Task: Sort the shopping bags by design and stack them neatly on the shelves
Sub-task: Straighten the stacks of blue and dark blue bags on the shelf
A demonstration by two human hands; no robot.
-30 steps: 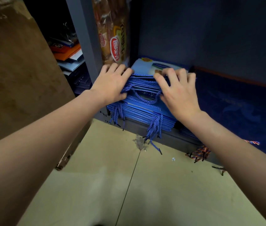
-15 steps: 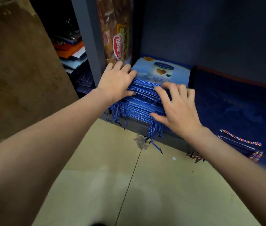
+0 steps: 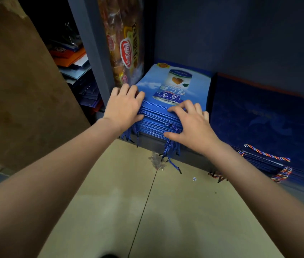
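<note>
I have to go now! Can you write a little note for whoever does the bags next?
Left hand: flat on the front left edge of the light blue bags.
Right hand: fingers spread on their front right edge.
Done: the light blue bags sit stacked on the shelf, beside the dark blue bags.
Left: square the stack's front edge; its cord handles dangle over the shelf lip.

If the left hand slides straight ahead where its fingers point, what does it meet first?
Probably the upright snack bag, close beyond the left hand, which rests on the light blue bag stack; depth is unclear.
</note>
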